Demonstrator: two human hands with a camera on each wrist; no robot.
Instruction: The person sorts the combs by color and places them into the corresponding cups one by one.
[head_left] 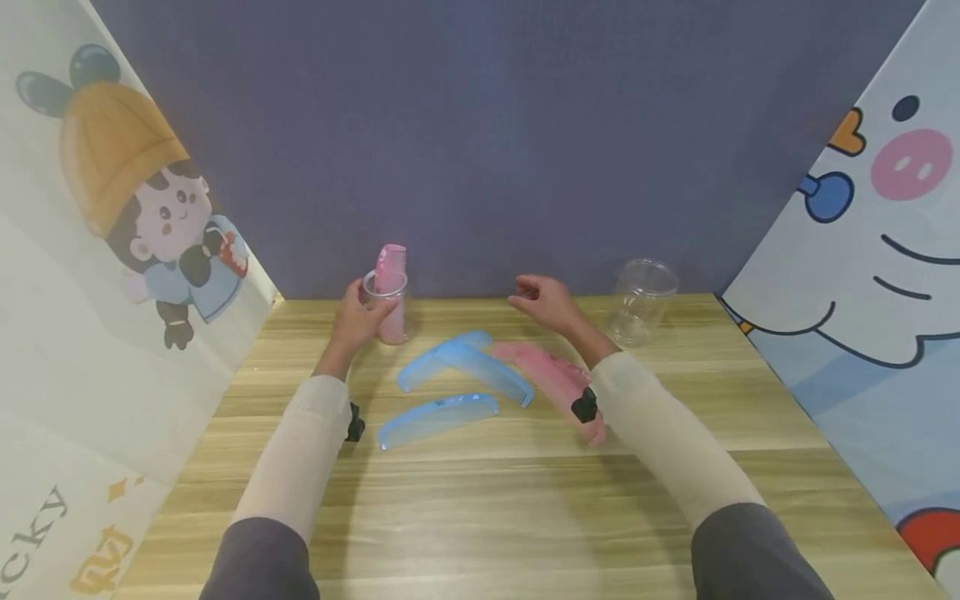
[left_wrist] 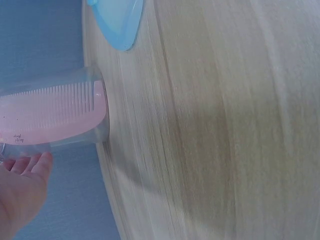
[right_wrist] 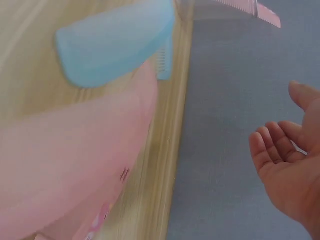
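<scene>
Left hand point(head_left: 358, 319) grasping a clear cup point(head_left: 406, 310) on the desk point(head_left: 465, 508), pink comb point(head_left: 389, 279) upright inside; right hand point(head_left: 553, 307) released, holding nothing; three blue combs point(head_left: 438, 418) lie between the arms, further pink combs point(head_left: 551, 373) beside them.

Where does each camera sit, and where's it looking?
Head: worn there, facing forward and down at the table; both sleeves, left fingers and right fingers show.
Left wrist: worn there, facing the cup and pink comb; left fingers show.
Right wrist: worn there, facing blue combs and pink combs; right fingers show.
Head and left wrist share that comb.
</scene>
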